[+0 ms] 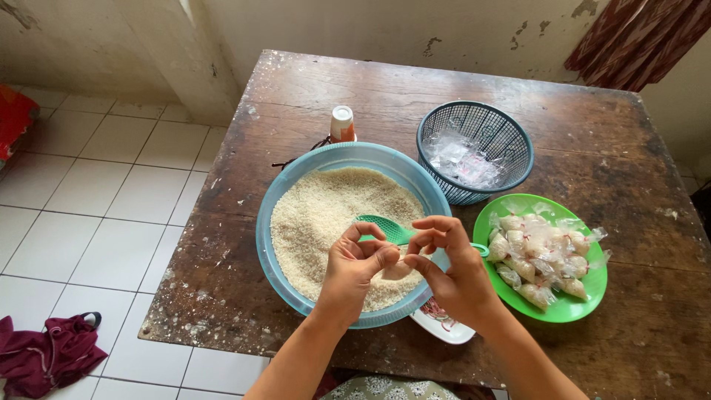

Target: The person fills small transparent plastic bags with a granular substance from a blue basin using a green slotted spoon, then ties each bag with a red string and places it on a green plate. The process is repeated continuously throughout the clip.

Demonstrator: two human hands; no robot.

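Observation:
My left hand [354,272] and my right hand [450,268] meet over the near rim of a light blue bowl [275,200] filled with raw rice [318,215]. Together the fingers pinch a small clear plastic bag of rice [395,268], held between both hands. A green plastic scoop [385,228] lies in the rice just behind my fingers. To the right a green plate [585,296] holds several small filled rice bags [539,258].
A dark blue mesh basket [511,130] with clear plastic bags stands at the back right. An orange bottle with a white cap [341,124] stands behind the bowl. A white dish [443,324] pokes out below the bowl. A maroon cloth [52,355] lies on the tiled floor.

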